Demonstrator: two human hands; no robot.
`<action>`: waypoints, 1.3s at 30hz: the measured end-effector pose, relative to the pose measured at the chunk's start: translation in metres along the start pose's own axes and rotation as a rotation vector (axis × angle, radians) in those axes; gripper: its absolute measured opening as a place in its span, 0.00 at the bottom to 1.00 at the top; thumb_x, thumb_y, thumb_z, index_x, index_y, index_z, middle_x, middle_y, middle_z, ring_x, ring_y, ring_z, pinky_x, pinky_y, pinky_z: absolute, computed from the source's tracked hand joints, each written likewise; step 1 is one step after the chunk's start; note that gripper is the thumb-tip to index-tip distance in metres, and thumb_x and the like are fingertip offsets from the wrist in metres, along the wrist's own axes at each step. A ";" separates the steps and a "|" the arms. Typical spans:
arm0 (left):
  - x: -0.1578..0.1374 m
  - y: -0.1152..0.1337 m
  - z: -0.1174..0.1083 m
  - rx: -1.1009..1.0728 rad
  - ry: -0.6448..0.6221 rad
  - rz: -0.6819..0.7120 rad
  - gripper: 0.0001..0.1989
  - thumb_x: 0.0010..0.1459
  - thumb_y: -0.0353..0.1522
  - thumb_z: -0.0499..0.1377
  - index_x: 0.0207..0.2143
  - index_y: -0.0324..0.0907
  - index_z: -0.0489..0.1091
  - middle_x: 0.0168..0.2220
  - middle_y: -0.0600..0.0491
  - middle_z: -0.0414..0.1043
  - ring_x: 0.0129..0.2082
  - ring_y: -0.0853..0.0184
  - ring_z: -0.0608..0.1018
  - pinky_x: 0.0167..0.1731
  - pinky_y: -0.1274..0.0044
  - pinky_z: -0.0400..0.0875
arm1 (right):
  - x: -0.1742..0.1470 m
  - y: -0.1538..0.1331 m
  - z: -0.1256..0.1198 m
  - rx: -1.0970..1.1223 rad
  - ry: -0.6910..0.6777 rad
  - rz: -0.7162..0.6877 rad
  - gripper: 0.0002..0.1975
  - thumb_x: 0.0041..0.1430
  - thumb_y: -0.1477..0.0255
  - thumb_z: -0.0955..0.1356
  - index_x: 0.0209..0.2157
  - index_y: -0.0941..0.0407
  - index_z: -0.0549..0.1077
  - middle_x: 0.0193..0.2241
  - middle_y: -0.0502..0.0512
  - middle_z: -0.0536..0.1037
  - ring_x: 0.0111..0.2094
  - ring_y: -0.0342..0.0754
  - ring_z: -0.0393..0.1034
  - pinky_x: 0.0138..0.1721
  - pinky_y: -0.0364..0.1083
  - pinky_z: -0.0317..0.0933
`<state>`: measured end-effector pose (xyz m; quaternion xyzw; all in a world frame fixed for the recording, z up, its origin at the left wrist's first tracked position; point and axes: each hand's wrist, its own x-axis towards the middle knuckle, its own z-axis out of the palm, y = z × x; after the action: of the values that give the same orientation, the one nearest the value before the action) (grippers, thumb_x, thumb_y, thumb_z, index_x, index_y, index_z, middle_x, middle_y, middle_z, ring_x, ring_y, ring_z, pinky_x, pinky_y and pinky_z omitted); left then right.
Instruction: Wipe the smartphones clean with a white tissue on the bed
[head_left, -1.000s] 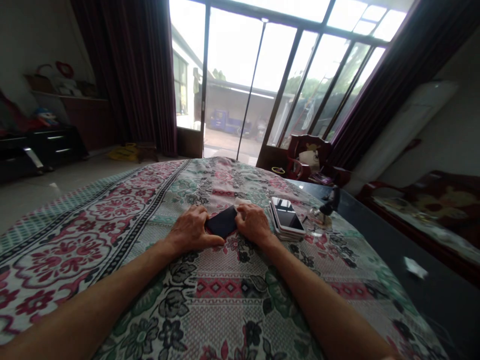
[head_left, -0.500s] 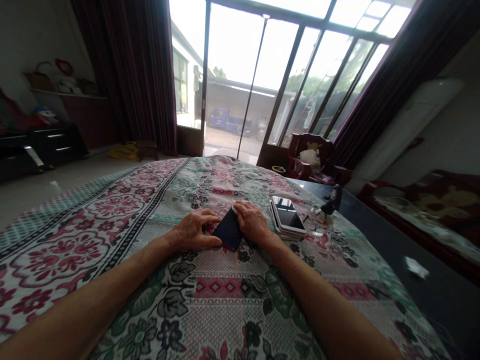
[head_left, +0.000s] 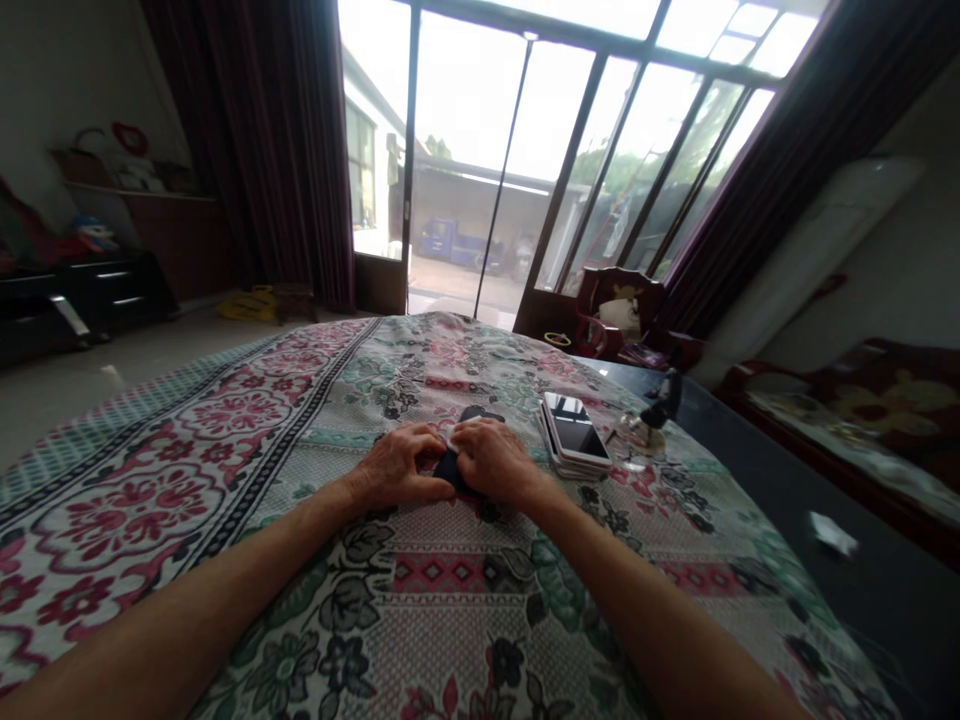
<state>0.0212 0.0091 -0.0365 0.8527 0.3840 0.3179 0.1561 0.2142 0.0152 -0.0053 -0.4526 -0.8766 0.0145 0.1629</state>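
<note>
A dark smartphone (head_left: 454,474) lies on the patterned cloth in front of me, mostly covered by my hands. My left hand (head_left: 396,466) grips its left edge between thumb and fingers. Across the phone's face rests my right hand (head_left: 496,462), fingers bunched around a small white wipe (head_left: 451,436), only a bit of which shows. Just right of my right hand sits a stack of phones (head_left: 576,432), the top one white-framed with a black screen.
A floral tablecloth (head_left: 442,630) covers the surface. Beyond the stack stands a small dark object on a clear base (head_left: 660,408). A crumpled white tissue (head_left: 832,535) lies on the dark surface at right. Wooden chairs and a glass door stand farther off.
My right hand has slid left and slightly nearer across the phone, covering more of its middle and showing its far end. My left hand has shifted slightly right, still on the edge.
</note>
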 end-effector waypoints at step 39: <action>0.002 -0.004 0.008 0.114 0.062 -0.107 0.31 0.48 0.41 0.64 0.55 0.42 0.67 0.58 0.41 0.69 0.57 0.50 0.71 0.58 0.57 0.65 | 0.025 0.045 0.036 0.165 0.155 0.018 0.17 0.65 0.76 0.60 0.52 0.55 0.72 0.58 0.60 0.70 0.61 0.53 0.60 0.62 0.56 0.56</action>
<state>0.0255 0.0133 -0.0434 0.8281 0.4512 0.3132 0.1120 0.2251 0.0665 -0.0404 -0.4451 -0.8531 0.0530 0.2670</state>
